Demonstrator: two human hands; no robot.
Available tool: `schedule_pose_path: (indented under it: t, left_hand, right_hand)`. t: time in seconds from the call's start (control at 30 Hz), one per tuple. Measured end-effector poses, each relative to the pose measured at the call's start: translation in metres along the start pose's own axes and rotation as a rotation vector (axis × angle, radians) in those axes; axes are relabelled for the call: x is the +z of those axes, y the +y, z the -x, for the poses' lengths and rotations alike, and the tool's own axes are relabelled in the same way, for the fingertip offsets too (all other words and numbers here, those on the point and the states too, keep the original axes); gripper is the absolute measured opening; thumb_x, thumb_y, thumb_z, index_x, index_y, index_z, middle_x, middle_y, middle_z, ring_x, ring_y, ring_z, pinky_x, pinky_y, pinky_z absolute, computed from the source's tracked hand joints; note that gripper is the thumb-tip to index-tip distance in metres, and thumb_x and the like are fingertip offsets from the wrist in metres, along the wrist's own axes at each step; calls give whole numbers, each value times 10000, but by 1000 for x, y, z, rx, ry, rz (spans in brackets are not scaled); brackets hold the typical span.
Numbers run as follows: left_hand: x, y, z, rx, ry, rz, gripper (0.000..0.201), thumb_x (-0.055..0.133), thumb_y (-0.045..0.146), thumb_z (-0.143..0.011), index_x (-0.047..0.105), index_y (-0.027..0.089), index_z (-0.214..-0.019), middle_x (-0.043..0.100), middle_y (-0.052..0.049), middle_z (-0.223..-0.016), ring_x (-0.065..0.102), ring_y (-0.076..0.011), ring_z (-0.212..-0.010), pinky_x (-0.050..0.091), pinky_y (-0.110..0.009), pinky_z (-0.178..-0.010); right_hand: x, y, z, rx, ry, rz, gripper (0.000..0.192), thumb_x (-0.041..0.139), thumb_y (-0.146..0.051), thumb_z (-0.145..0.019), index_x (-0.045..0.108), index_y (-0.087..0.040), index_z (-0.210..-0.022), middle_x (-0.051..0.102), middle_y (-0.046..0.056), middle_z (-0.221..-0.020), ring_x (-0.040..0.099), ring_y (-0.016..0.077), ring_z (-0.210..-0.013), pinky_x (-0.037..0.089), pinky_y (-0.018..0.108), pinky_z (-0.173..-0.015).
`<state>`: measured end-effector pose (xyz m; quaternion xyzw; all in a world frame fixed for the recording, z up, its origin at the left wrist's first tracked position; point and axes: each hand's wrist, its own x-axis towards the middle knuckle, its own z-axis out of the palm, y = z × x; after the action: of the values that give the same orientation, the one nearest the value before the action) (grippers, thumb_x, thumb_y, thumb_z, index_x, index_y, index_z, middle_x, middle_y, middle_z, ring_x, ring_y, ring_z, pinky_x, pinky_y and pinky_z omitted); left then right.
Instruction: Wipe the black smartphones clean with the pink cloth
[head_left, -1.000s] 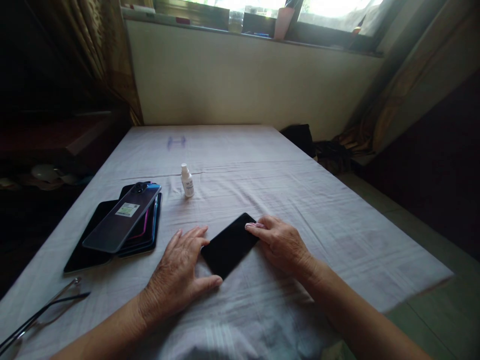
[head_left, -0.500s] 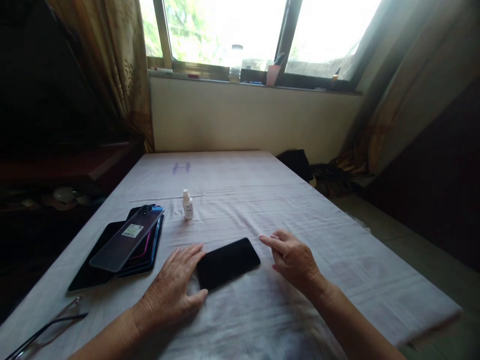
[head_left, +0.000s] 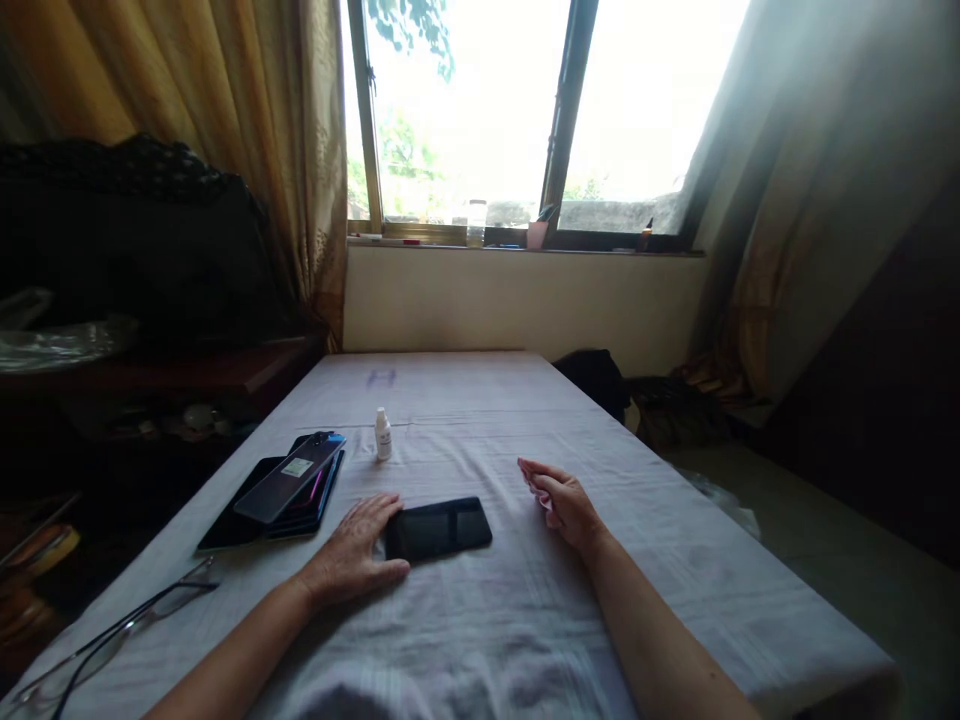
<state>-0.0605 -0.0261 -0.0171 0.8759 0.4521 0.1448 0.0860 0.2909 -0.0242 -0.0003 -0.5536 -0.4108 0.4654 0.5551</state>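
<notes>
A black smartphone [head_left: 439,530] lies flat on the cloth-covered table, its screen up and reflecting the window. My left hand [head_left: 358,548] grips its left end, fingertips at the far corner and thumb at the near one. To the right of the phone, apart from it, my right hand [head_left: 564,505] is closed on a small pinkish piece of cloth [head_left: 534,487], mostly hidden by the fingers. Beyond the phone stands a small white bottle [head_left: 383,438]. Left of it is a pile of phones and tablets [head_left: 281,490], with a labelled phone on top.
Eyeglasses [head_left: 139,620] lie at the table's near left. A dark wooden shelf [head_left: 247,370] adjoins the left side. Past the table's far end, a window sill [head_left: 442,243] holds a jar [head_left: 476,222] and a pink cup [head_left: 536,235]. A black bag [head_left: 592,380] sits by the far right edge.
The head view has tilted up. My right hand has turned and drawn away from the phone's right end, showing more of the pinkish cloth. My left hand stays on the phone, which lies less slanted.
</notes>
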Motion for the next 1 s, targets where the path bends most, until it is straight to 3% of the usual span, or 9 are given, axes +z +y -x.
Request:
schedule_pose_path:
  t: [0.23, 0.4, 0.6, 0.73, 0.77, 0.83, 0.93, 1.0]
  left_hand:
    - [-8, 5, -9, -29, -20, -3, 731, 735, 534, -668, 613, 182, -1297, 571, -174, -1412, 529, -351, -1311, 423, -465, -1075]
    - [0, 22, -13, -68, -42, -20, 850, 725, 580, -690, 511, 178, -1408, 469, -204, -1495, 408, -379, -1400, 294, -567, -1137]
    - [3, 34, -24, -38, -102, 11, 794, 735, 516, -737, 486, 205, -1424, 442, -161, -1528, 350, -340, -1442, 189, -578, -1181]
    - [6, 31, -24, -19, -138, 37, 798, 720, 523, -768, 447, 214, -1452, 400, -151, -1556, 319, -338, -1457, 139, -591, -1193]
    - [8, 30, -22, -8, -135, 40, 804, 716, 528, -773, 435, 218, -1460, 398, -148, -1558, 322, -338, -1456, 139, -591, -1195]
    - [13, 27, -19, 34, -67, 29, 810, 722, 513, -774, 416, 239, -1472, 419, -135, -1547, 358, -340, -1437, 162, -586, -1195]
    - [17, 26, -15, 65, 6, 12, 840, 729, 503, -768, 380, 267, -1494, 433, -113, -1542, 388, -344, -1418, 188, -573, -1198]
    - [18, 28, -13, 72, 12, 6, 853, 730, 514, -765, 369, 269, -1497, 439, -107, -1539, 398, -350, -1411, 191, -575, -1199]
  right_hand:
    - [-9, -3, 4, 13, -53, -126, 450, 689, -287, -614, 754, -158, -1041, 695, 68, -833, 398, 54, -448, 188, 134, -294]
    - [-6, -3, 7, 38, -81, -63, 446, 673, -310, -655, 746, -165, -1071, 685, 46, -814, 420, 55, -446, 194, 131, -280]
    - [10, -4, 3, 88, -270, 136, 317, 703, -305, -700, 782, -188, -984, 658, 8, -769, 482, 44, -382, 281, 143, -268]
    - [21, 3, -1, 60, -402, 224, 235, 720, -356, -751, 803, -219, -922, 601, -10, -840, 529, 45, -433, 437, 176, -338]
    - [23, 6, -2, 20, -415, 257, 234, 694, -352, -787, 799, -235, -960, 591, -6, -860, 546, 55, -466, 444, 176, -350]
    - [23, 14, -3, -269, -444, 468, 255, 594, -289, -881, 775, -255, -1058, 600, 17, -885, 587, 89, -566, 467, 183, -413]
    - [22, 21, -1, -707, -419, 745, 308, 534, -158, -913, 751, -263, -1105, 640, 42, -873, 616, 135, -732, 518, 238, -634]
    - [21, 22, 1, -824, -404, 810, 335, 511, -129, -925, 727, -263, -1144, 648, 44, -869, 607, 135, -741, 501, 241, -664]
